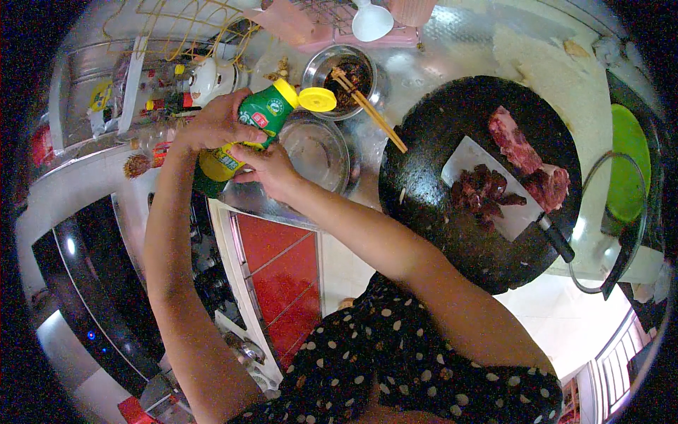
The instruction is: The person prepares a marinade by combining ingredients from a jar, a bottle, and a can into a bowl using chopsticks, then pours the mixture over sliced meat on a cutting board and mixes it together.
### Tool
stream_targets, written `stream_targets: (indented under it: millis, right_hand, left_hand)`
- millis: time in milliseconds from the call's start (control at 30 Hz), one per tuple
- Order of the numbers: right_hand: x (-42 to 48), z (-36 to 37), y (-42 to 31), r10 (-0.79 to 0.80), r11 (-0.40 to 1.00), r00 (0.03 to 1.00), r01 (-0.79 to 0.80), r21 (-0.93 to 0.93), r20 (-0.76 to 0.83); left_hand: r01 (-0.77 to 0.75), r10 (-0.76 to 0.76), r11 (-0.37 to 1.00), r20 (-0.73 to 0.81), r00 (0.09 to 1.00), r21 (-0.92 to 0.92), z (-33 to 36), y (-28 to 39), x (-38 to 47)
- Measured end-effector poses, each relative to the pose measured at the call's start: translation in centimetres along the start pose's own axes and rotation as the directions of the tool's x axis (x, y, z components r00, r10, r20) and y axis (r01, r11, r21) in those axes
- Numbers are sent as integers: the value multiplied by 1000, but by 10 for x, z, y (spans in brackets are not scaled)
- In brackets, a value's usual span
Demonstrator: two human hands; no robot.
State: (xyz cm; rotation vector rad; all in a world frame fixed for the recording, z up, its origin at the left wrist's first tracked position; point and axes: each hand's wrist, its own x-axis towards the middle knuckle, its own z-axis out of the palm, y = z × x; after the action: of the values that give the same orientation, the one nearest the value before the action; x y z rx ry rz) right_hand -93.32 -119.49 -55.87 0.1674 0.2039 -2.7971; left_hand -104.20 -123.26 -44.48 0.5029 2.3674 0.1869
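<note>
Both my hands hold a green and yellow plastic squeeze bottle, tilted, its yellow flip cap hinged back. My left hand wraps the upper part of the bottle; my right hand grips its lower side. Just beyond the cap is a metal bowl of dark minced food, with wooden chopsticks resting across its rim. A wide empty-looking basin stands below that bowl. On the round dark chopping board lie a cleaver with dark meat pieces on its blade and raw meat chunks.
A pink rack with a white ladle stands at the back. A white lidded pot, bottles and a yellow wire rack are at the left. A green oval item and a pan lid's curved rim are at the right.
</note>
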Motion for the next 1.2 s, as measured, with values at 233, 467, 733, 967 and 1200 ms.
stream_targets:
  millis: [233, 467, 733, 967, 1200]
  right_hand:
    - [-3, -2, 0, 9, 1000, 999, -7, -21, 50]
    - [0, -7, -8, -6, 987, 999, 12, -158, 38]
    - [-35, 11, -19, -46, 644, 999, 7, -765, -29]
    - [-159, 31, -91, -484, -267, 710, 437, -859, 512]
    - [-227, 82, -159, -423, -791, 272, 354, -498, 865]
  left_hand:
    - [-16, 20, 978, 17, 1000, -210, 6, -7, -2]
    - [16, -30, 919, -28, 999, -393, 12, 9, -12]
    - [-161, -52, 890, -445, 894, -428, 42, -1, -55]
    - [-480, -81, 808, -871, 485, -342, 91, 58, -90]
    - [-633, 265, 773, -898, 352, -20, 126, 166, -111]
